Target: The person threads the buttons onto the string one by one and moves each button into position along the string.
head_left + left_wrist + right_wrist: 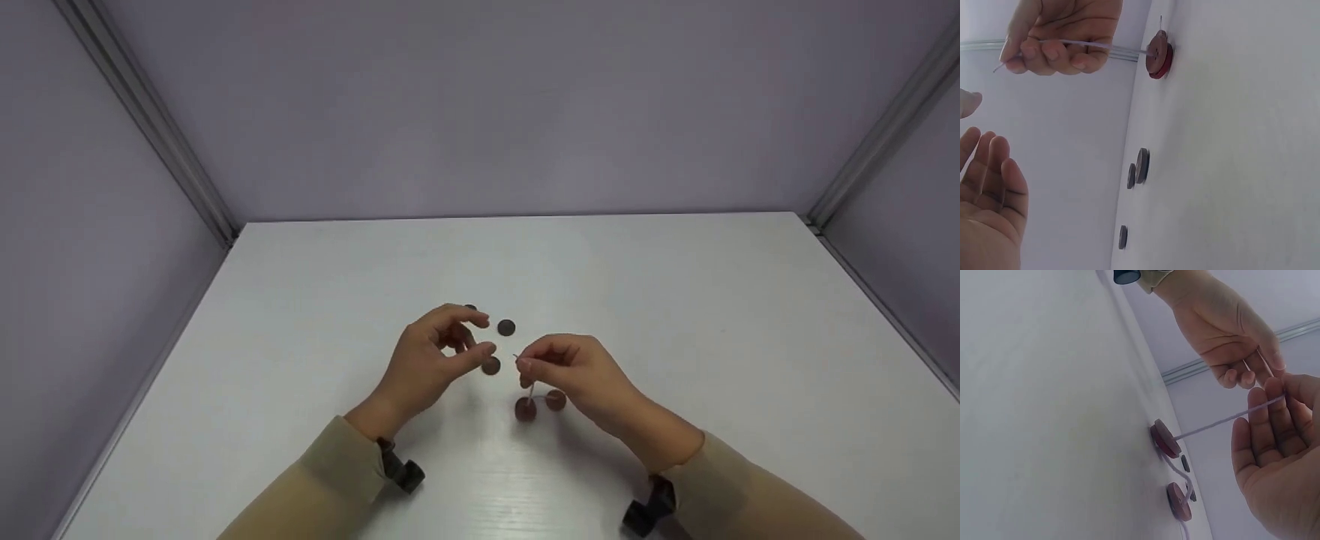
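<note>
White counter (pixel 675 300), lilac walls behind. Toward the near edge, two reddish buttons (pixel 526 409) already sit on a thin cord (pixel 1224 421), whose free end the right hand (pixel 577 371) pinches. Left hand (pixel 431 360) hovers with fingers loosely curled, holding nothing (as far as I can tell). Farther toward the middle, three dark buttons (pixel 506 327) lie loose, not yet strung.

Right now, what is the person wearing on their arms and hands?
Both hands are bare: left hand, right hand. Each arm has a loose tan sleeve ending at the wrist. A small black camera mount sits at each wrist. No rings or gloves show.
</note>
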